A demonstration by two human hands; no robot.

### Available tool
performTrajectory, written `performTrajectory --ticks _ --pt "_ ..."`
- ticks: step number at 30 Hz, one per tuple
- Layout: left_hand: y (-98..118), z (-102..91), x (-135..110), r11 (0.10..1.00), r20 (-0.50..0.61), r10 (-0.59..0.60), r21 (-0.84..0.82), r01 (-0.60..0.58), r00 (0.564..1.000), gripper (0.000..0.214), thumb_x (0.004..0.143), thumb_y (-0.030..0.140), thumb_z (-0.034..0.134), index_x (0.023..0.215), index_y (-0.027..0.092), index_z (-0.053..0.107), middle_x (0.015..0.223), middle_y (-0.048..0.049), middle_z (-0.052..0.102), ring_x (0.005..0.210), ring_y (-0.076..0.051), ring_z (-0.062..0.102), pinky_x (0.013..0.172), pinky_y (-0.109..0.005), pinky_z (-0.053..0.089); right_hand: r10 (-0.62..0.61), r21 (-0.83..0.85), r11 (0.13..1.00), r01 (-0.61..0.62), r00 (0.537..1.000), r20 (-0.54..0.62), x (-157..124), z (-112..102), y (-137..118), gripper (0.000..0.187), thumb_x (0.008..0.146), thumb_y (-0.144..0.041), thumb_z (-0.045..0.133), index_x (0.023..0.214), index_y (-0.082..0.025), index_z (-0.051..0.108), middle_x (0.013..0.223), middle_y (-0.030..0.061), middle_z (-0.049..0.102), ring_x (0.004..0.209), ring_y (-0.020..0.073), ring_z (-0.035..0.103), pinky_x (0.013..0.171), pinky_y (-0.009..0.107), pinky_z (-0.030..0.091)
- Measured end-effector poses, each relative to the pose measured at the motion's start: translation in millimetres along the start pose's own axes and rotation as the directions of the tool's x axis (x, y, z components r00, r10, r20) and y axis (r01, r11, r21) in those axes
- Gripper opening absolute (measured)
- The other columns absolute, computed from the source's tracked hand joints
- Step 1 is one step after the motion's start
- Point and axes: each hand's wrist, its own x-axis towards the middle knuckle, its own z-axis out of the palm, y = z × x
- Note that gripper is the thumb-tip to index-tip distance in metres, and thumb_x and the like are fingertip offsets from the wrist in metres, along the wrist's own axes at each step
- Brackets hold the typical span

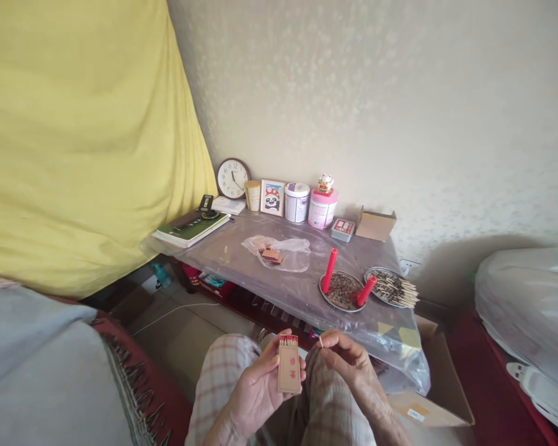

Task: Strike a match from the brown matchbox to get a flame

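One matchstick (320, 342) is pinched between the right hand's (353, 365) fingertips, at two o'clock from the matchbox (289, 370) that the left hand (260, 389) cradles, fingers curled, its long axis twelve-to-six. Nothing separates them; two red candles (330, 271) stand at one o'clock on a plate (335, 307).

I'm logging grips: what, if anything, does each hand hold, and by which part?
The left hand holds the matchbox by its long sides; the right hand pinches a thin pale stick, which end unclear.
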Motion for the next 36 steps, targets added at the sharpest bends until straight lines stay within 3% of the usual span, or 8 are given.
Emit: performTrajectory --ticks 8,17,23,26,33,36 --pt "3 4.7 1 0.999 -0.001 0.015 -0.048 -0.015 1.000 0.036 0.088 0.024 0.052 0.123 0.031 0.053 0.100 -0.0104 0.075 0.090 -0.018 0.070 0.079 -0.029 0.047 0.033 0.084 0.996 -0.030 0.999 -0.027 -3 14 9 0.020 0.075 -0.040 0.077 0.079 -0.022 0.068 0.075 -0.0019 0.061 0.067 0.0124 0.051 0.062 0.022 0.042" --pt "0 1.9 5 0.995 0.025 0.033 -0.098 -0.030 0.999 0.027 0.085 0.026 0.059 0.110 0.030 0.067 0.100 -0.0092 0.076 0.089 -0.019 0.071 0.077 -0.028 0.049 0.010 0.075 0.997 0.000 0.991 -0.135 -1 7 32 0.026 0.072 -0.045 0.078 0.077 -0.021 0.068 0.073 -0.0008 0.062 0.059 0.0108 0.051 0.055 0.021 0.046" --pt "1 -5.7 10 0.990 0.075 -0.035 -0.133 0.045 0.997 0.022 0.082 0.031 0.066 0.103 0.031 0.072 0.102 -0.0072 0.078 0.093 -0.017 0.071 0.082 -0.029 0.051 -0.091 0.049 0.994 0.098 0.987 -0.135 0 -3 37 0.022 0.073 -0.042 0.077 0.075 -0.022 0.067 0.080 0.0004 0.065 0.056 0.0111 0.057 0.054 0.022 0.049" --pt "3 -6.0 11 0.991 0.092 -0.029 -0.129 0.041 0.995 0.022 0.081 0.032 0.067 0.102 0.032 0.073 0.103 -0.0057 0.079 0.096 -0.016 0.070 0.082 -0.028 0.050 -0.108 0.042 0.993 0.114 0.985 -0.137 -1 -3 34 0.020 0.077 -0.042 0.074 0.080 -0.023 0.068 0.079 0.0007 0.067 0.060 0.0141 0.063 0.062 0.025 0.053" --pt "6 2.8 11 0.993 0.068 0.007 -0.117 0.001 0.998 0.020 0.081 0.034 0.067 0.099 0.033 0.073 0.101 -0.0006 0.079 0.094 -0.014 0.071 0.081 -0.025 0.050 -0.229 0.010 0.972 0.236 0.952 -0.201 -12 24 21 0.021 0.081 -0.045 0.070 0.087 -0.026 0.067 0.088 0.0024 0.066 0.068 0.0163 0.068 0.069 0.027 0.057" --pt "6 4.9 12 0.989 0.068 0.016 -0.149 -0.005 0.998 0.019 0.081 0.031 0.066 0.099 0.032 0.074 0.101 -0.0017 0.079 0.094 -0.015 0.071 0.080 -0.025 0.051 -0.335 -0.163 0.937 0.308 0.927 -0.172 -15 28 15 0.021 0.084 -0.046 0.066 0.090 -0.026 0.067 0.091 0.0045 0.068 0.080 0.0200 0.070 0.076 0.029 0.059"
